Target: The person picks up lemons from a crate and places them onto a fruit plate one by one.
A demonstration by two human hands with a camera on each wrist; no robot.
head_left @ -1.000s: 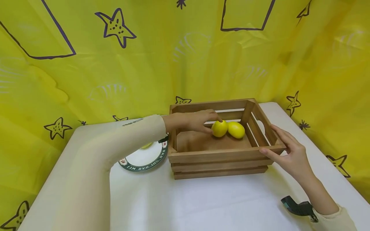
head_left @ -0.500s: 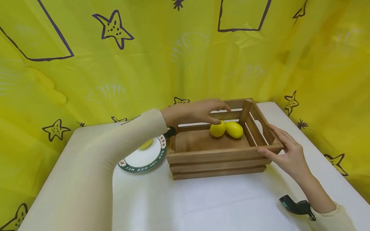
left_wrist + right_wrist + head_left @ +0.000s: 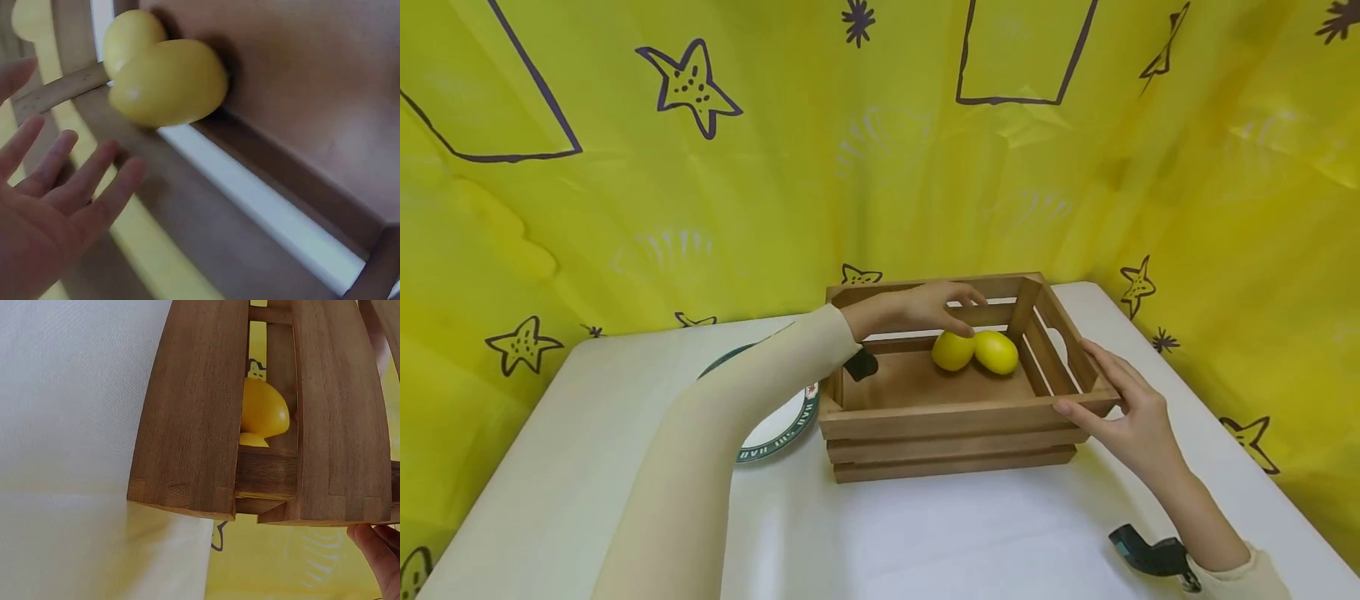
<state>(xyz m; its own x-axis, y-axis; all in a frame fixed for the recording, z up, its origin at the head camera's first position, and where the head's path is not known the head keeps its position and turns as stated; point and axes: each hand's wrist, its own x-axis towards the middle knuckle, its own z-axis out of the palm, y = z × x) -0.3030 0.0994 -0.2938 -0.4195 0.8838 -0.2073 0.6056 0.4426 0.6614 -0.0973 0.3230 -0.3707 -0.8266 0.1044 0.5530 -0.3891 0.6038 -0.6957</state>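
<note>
Two lemons lie side by side on the floor of a wooden slatted crate (image 3: 955, 421), the left lemon (image 3: 951, 352) touching the right lemon (image 3: 997, 354). Over them my left hand (image 3: 928, 307) hovers with its thumb near the top of the left lemon in the head view. In the left wrist view its fingers (image 3: 100, 165) are spread and hold nothing, with a gap between them and the lemons. My right hand (image 3: 1138, 417) grips the crate's front right corner, thumb on the front rim and fingers along the right side. Most of that hand is out of the right wrist view.
A white plate with a green lettered rim (image 3: 801, 429) stands left of the crate, partly covered by the left sleeve (image 3: 730, 425). White cloth covers the table (image 3: 880, 533). A yellow curtain (image 3: 775, 183) hangs behind it.
My left hand has let go of the left lemon, risen, then come a little lower over it. The sleeve now hides the yellow thing on the plate. My right hand keeps its grip.
</note>
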